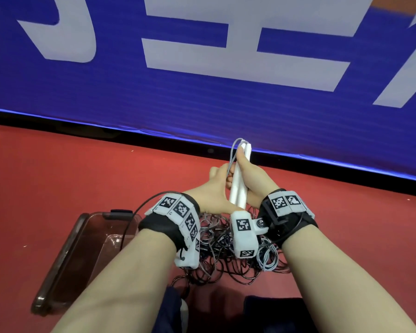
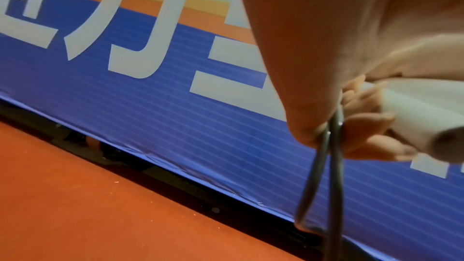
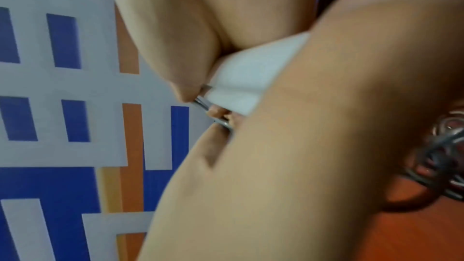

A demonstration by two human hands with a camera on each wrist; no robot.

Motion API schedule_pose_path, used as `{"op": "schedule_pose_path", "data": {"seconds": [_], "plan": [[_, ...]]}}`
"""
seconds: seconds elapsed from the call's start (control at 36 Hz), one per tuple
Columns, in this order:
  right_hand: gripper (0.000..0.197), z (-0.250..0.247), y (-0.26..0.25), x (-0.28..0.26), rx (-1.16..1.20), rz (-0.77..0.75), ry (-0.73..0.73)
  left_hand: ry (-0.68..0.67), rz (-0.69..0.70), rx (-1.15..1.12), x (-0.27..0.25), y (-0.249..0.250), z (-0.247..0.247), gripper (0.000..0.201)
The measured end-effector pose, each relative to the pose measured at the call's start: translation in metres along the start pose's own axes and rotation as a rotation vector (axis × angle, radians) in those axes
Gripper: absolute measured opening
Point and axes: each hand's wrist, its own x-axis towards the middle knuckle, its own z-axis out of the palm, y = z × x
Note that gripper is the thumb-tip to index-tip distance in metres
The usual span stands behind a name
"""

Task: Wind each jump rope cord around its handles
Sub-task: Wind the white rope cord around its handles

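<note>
Two white jump rope handles (image 1: 238, 186) are pressed side by side, pointing up and away from me. My right hand (image 1: 251, 175) grips both of them, thumb laid across. My left hand (image 1: 215, 182) is just left of the handles and pinches the grey cord (image 1: 233, 152), which loops out of the handle tops. In the left wrist view a doubled strand of cord (image 2: 326, 166) hangs from my fingertips beside a handle (image 2: 414, 110). In the right wrist view the handles (image 3: 251, 78) show between palm and fingers, with the cord (image 3: 218, 124) beside them.
A tangled pile of dark and grey cords (image 1: 226, 251) lies on the red floor (image 1: 58, 176) under my wrists. A clear brown bin (image 1: 82, 255) stands to the left. A blue banner (image 1: 202, 92) closes off the far side.
</note>
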Motion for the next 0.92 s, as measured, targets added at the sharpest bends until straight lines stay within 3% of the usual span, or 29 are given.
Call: {"op": "schedule_pose_path", "data": {"seconds": [0.22, 0.33, 0.42, 0.53, 0.69, 0.86, 0.92], "plan": [[0.052, 0.0, -0.004, -0.008, 0.222, 0.167, 0.028, 0.019, 0.02, -0.006, 0.002, -0.003, 0.003, 0.089], [0.029, -0.002, -0.005, -0.011, 0.204, 0.212, -0.023, 0.005, 0.028, -0.019, 0.003, -0.006, 0.002, 0.087], [0.02, -0.005, -0.005, -0.011, 0.205, 0.234, -0.107, 0.013, 0.037, -0.008, 0.003, -0.007, 0.001, 0.088], [0.012, -0.005, -0.002, -0.009, 0.212, 0.232, -0.097, 0.054, 0.043, 0.069, 0.004, -0.01, 0.0, 0.088], [0.037, -0.003, 0.003, -0.003, 0.111, 0.1, -0.081, 0.085, 0.091, 0.048, 0.004, -0.009, 0.0, 0.062], [0.04, -0.004, 0.001, -0.003, 0.062, -0.1, 0.072, 0.1, 0.084, -0.113, 0.002, -0.005, -0.004, 0.088], [0.039, -0.007, -0.004, -0.002, 0.101, -0.142, 0.142, 0.119, 0.013, -0.122, 0.003, -0.006, -0.004, 0.066]]}}
